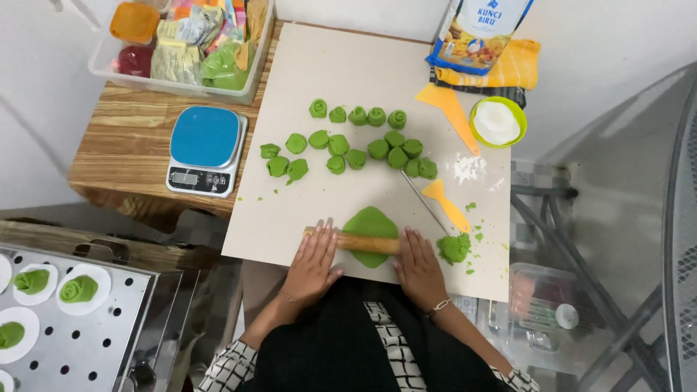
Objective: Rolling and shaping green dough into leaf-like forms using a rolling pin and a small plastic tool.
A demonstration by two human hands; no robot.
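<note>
- The wooden rolling pin [361, 242] lies across the flattened green dough [371, 234] at the near edge of the beige work board [348, 87]; its long axis runs left to right, square to the person's forearms.
- Left hand [314, 261] — fingers spread flat, palm down on the pin's left end.
- Right hand [417, 263] — likewise flat and open, pressing the right end; neither hand grips.
- The dough sits between the hands, bulging a little beyond the pin on its far side, equally close to both.
- A small dough lump [454, 248] lies just right of the right hand, beside a yellow scraper [445, 204].
- Cut green dough pieces [348, 141] cluster farther off; a blue kitchen scale [205, 149] stands far left.
</note>
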